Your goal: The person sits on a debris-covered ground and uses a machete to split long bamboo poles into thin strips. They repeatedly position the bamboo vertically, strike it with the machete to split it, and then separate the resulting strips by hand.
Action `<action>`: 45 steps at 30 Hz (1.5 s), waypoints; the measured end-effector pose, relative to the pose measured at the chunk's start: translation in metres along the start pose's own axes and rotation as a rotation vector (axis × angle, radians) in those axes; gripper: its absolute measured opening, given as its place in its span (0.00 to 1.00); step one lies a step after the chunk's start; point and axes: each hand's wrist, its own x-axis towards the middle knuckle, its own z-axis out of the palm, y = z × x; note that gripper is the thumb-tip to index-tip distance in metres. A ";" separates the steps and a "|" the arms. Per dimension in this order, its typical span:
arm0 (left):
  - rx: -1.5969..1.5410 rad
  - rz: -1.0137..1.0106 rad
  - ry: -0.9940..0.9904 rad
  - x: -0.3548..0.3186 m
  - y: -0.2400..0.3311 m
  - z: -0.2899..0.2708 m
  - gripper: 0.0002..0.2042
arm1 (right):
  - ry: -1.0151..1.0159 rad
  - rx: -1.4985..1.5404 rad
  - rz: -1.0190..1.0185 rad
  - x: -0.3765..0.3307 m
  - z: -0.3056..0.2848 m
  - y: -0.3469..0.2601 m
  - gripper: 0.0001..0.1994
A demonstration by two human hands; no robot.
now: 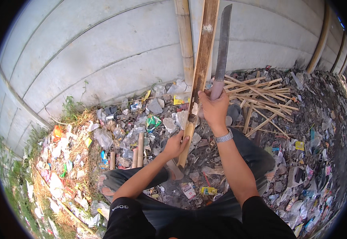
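bamboo slat — both hands | littered ground — concrete wall

I see a pale concrete wall with a bamboo pole leaning on it, littered ground (plastic scraps mostly), and split bamboo strips piled at right.

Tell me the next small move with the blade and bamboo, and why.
Probably bring the blade down along the bamboo strip. The right hand holds it raised beside the strip, while the left hand grips the strip's lower end, steadying it upright against the wall.
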 end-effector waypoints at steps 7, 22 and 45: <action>-0.484 0.193 0.286 0.065 0.075 -0.099 0.35 | 0.005 -0.119 0.051 -0.042 -0.003 0.012 0.16; -0.367 0.161 0.443 0.133 0.075 -0.121 0.18 | -0.156 -0.168 -0.113 -0.040 -0.026 -0.071 0.13; -0.343 0.166 0.601 0.130 0.094 -0.100 0.19 | -0.315 -0.227 -0.294 -0.024 -0.016 -0.171 0.23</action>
